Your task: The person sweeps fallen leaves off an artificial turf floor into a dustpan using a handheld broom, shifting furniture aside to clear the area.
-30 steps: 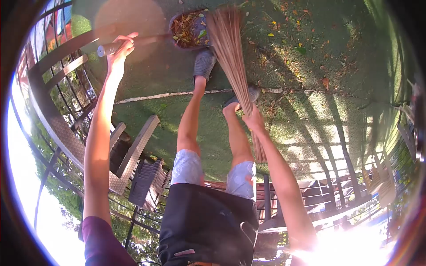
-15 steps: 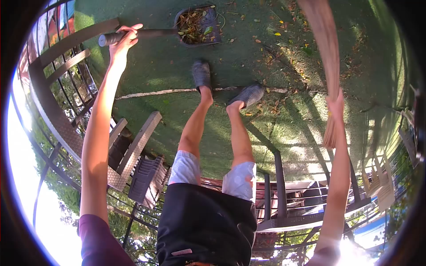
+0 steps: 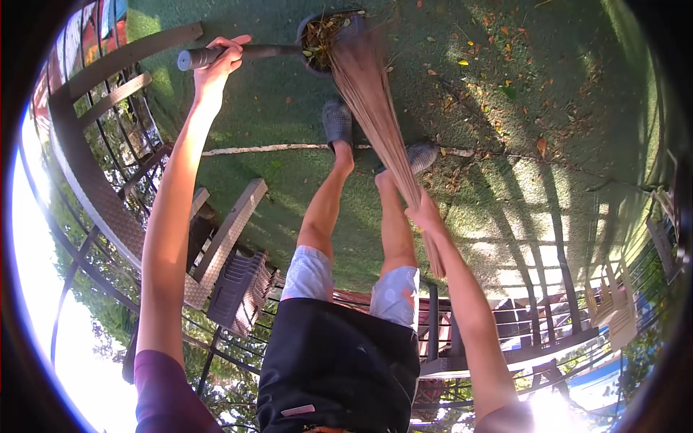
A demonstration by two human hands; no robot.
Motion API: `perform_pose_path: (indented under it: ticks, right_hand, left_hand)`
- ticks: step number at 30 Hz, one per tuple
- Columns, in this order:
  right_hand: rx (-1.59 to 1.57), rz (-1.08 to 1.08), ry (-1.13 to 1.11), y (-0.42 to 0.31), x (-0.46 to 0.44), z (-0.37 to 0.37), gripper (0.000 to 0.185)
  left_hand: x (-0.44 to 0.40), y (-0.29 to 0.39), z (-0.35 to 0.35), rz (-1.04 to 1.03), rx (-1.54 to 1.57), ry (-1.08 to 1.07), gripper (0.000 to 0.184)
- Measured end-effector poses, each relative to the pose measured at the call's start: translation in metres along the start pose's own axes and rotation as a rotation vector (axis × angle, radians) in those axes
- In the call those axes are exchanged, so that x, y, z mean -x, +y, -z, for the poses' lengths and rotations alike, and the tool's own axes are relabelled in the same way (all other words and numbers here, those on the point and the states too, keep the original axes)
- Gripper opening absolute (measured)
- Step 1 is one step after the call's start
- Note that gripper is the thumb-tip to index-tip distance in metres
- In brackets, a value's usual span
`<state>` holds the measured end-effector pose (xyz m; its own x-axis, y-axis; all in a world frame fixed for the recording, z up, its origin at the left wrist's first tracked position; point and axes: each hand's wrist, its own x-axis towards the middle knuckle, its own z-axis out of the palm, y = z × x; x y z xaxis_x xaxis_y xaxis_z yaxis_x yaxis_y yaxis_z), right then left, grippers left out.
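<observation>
Maroon sleeve (image 3: pixel 167 393), black garment (image 3: pixel 336 361) with small pink label (image 3: pixel 298 410), pale patterned shorts (image 3: pixel 395 297), grey textured shoes (image 3: pixel 336 121), bare hands (image 3: pixel 218 63).

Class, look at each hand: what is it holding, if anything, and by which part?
The left hand grips the dustpan by its handle, near the free end. The right hand grips the broom near its narrow end.

Green across the floor (image 3: pixel 281 195), sunlit in patches and striped with long shadows toward the right. Crossed by a thin pale line (image 3: pixel 267 149), partly hidden. Strewn with small leaves (image 3: pixel 504 30), including a yellow leaf (image 3: pixel 463 63), a green leaf (image 3: pixel 508 92) and a brown leaf (image 3: pixel 541 146). Stood on in gray clogs (image 3: pixel 337 123), near the line. At the top, under or against a leaf-filled dustpan (image 3: pixel 354 26), contact too unclear to tell.
</observation>
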<state>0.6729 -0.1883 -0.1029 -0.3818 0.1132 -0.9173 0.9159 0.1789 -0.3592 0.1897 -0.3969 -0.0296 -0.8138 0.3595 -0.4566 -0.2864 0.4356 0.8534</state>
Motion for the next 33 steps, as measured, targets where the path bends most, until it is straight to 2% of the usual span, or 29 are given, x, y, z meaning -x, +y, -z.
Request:
perform_pose_path:
  ticks: [4,6,8,10,12,13,15,17,20,23,24,25,27,28,29,30,33]
  right_hand:
    - [-0.05,0.025,0.029,0.004,0.049,0.002,0.072]
    - [-0.049,-0.033,0.034,-0.012,0.082,0.042,0.074]
    - [-0.201,-0.222,-0.014,-0.025,0.101,0.087,0.077]
    - [-0.065,-0.115,0.136,-0.007,0.103,0.131,0.081]
    - [0.155,0.011,0.322,0.014,0.086,0.179,0.082]
    - [0.052,-0.166,0.358,0.01,0.073,0.204,0.082]
    - [0.062,-0.205,0.401,-0.033,0.047,0.254,0.079]
    - [0.063,0.066,0.549,-0.005,-0.01,0.294,0.073]
    - [0.024,0.089,0.487,-0.036,-0.074,0.336,0.05]
    - [-0.097,0.068,0.439,-0.04,-0.131,0.307,0.04]
    - [0.11,0.113,0.524,-0.026,-0.147,0.277,0.042]
    - [0.167,0.032,0.446,-0.04,-0.134,0.24,0.048]
    - [0.53,-0.031,0.425,-0.03,-0.115,0.157,0.064]
    - [0.279,-0.08,0.26,-0.038,-0.099,0.12,0.068]
    - [0.43,0.021,0.21,-0.021,-0.091,0.083,0.069]
    - [0.295,0.091,0.198,-0.033,-0.067,0.05,0.068]
    - [0.17,0.009,0.015,-0.056,-0.018,-0.002,0.068]
  left_hand:
    - [0.005,-0.008,0.01,-0.004,0.041,0.018,0.005]
    - [0.017,-0.01,0.017,-0.042,0.072,0.007,0.005]
    - [0.028,-0.021,0.029,-0.048,0.103,0.026,0.005]
    - [0.044,-0.028,0.038,-0.041,0.14,0.069,0.005]
    - [0.056,-0.035,0.053,0.004,0.176,0.136,0.004]
    - [0.061,-0.036,0.061,0.035,0.198,0.169,0.004]
    - [0.07,-0.041,0.079,0.123,0.224,0.228,0.003]
    - [0.079,-0.047,0.099,0.134,0.221,0.224,0.005]
    - [0.082,-0.06,0.122,0.163,0.194,0.241,0.007]
    - [0.083,-0.074,0.119,0.195,0.175,0.312,0.006]
    - [0.08,-0.074,0.113,0.203,0.156,0.327,0.006]
    - [0.076,-0.07,0.108,0.208,0.139,0.345,0.006]
    - [0.073,-0.062,0.098,0.209,0.134,0.377,0.005]
    - [0.07,-0.059,0.096,0.212,0.139,0.384,0.005]
    - [0.066,-0.057,0.095,0.213,0.14,0.386,0.005]
    - [0.065,-0.057,0.095,0.22,0.14,0.384,0.005]
    - [0.06,-0.056,0.099,0.249,0.125,0.392,0.005]
